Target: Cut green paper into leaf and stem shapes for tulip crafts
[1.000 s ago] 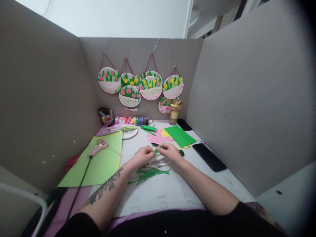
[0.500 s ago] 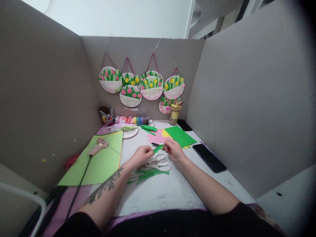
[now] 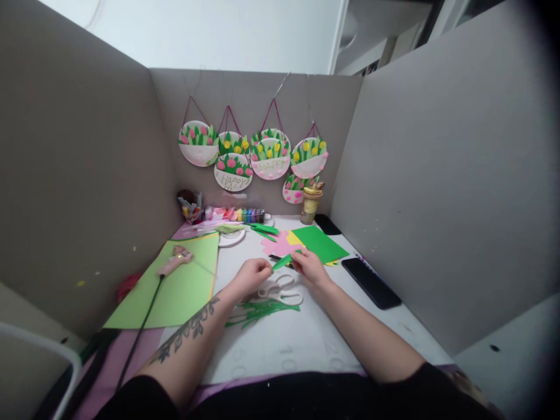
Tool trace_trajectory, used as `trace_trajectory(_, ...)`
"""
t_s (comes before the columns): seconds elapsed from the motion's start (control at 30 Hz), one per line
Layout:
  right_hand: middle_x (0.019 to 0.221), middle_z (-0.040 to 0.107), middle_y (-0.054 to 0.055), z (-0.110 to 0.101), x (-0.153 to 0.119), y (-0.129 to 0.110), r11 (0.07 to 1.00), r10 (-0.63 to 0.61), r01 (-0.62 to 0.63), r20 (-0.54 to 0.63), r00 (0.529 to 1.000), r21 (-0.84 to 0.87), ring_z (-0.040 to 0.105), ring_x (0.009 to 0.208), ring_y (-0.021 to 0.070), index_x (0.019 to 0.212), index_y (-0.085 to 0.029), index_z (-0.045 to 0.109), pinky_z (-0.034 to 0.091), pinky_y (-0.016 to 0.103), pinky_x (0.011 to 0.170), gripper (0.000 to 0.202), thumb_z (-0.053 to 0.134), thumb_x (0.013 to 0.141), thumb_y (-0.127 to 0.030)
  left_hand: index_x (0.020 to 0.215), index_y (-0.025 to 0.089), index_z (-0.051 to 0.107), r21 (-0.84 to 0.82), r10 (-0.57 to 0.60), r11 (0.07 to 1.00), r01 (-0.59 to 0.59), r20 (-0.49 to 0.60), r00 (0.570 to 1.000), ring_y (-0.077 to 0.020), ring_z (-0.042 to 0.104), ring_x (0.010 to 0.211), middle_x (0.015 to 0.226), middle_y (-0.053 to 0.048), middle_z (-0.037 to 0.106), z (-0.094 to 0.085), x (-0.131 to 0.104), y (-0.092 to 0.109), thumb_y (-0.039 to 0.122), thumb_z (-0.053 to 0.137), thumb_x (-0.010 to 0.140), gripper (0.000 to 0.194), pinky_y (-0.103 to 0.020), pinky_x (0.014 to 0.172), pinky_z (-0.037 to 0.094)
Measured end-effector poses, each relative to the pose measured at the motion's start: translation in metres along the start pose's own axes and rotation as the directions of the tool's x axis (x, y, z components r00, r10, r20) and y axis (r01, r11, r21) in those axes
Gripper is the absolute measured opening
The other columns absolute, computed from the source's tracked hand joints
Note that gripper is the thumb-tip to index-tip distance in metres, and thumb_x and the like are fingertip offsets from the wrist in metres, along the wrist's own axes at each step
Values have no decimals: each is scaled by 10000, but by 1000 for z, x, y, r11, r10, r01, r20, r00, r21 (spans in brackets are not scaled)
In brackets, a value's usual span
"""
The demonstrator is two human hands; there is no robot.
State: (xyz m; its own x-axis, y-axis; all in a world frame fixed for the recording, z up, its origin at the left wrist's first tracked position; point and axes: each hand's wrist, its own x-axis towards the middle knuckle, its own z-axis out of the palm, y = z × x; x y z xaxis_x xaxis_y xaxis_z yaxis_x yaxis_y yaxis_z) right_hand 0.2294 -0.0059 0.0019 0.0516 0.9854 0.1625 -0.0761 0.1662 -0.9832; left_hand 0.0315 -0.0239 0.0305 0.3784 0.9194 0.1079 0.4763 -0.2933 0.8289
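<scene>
A narrow green paper leaf [image 3: 284,262] spans the gap between my two hands, above the table. My right hand [image 3: 310,268] pinches its upper end between thumb and fingers. At the lower tip, my left hand [image 3: 252,275] is closed with its fingertips on the leaf. Just below the hands lies a pair of scissors with white handles [image 3: 286,298], its blades partly hidden by my left hand. Thin green paper scraps [image 3: 261,311] are heaped on the table in front of the scissors.
A glue gun [image 3: 175,262] rests on light green paper sheets [image 3: 192,297] at left. Green card [image 3: 321,244], pink paper [image 3: 275,244] and cut green leaves [image 3: 265,229] lie farther back. A black phone [image 3: 371,283] is at right. Decorated paper plates [image 3: 270,167] hang on the grey back panel.
My right hand has turned slightly and its fingers have opened out along the leaf. More of the leaf shows between the hands, and its upper end now reaches over the right fingers.
</scene>
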Motion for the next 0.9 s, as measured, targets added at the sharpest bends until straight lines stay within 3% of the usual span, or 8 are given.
trace_trajectory(0.1,421,385,-63,-4,4,1,996,23,-15,-97,995,87,296,416,80,516,-212,425,193,241,419,347,672,649,-416,686,156,638,-3,-2,1000,2,-15,1000,-167,558,688,677,-12,634,-2,2,-2,308,487,723,218,-259,664,402)
trace_trajectory(0.2,425,383,-68,-5,4,-1,994,35,-23,-107,994,106,287,418,76,532,-209,441,189,237,424,330,682,634,-410,706,149,642,-14,-16,1000,15,-40,999,-165,560,680,687,-21,642,-2,2,-2,314,502,724,217,-260,658,406)
trace_trajectory(0.33,419,366,-69,-1,-2,-4,1000,-8,9,-39,999,28,279,430,79,514,-206,434,212,243,443,360,670,679,-423,763,144,645,-34,-2,999,-1,-64,998,-160,549,685,726,-29,648,1,0,3,349,549,722,230,-261,664,410)
trace_trajectory(0.53,466,425,-52,3,-6,-1,991,-79,81,29,996,-103,326,462,94,549,-198,474,258,251,477,370,662,722,-466,676,150,594,-67,3,998,-9,-86,996,-138,505,639,639,-1,584,5,-2,6,339,523,744,213,-244,626,389)
trace_trajectory(0.77,483,401,-76,17,-12,8,999,-9,-1,233,972,45,308,468,84,709,-173,587,226,237,473,332,753,639,-452,695,168,559,7,68,998,-68,-162,985,-126,466,613,635,15,543,16,-5,5,333,481,809,215,-234,595,363)
trace_trajectory(0.9,497,408,-74,21,-15,11,998,1,-16,268,963,54,312,476,83,741,-170,603,225,233,475,329,757,652,-446,733,176,576,115,155,984,-137,-167,974,-151,511,679,705,-13,590,17,-7,6,298,465,840,197,-257,652,386)
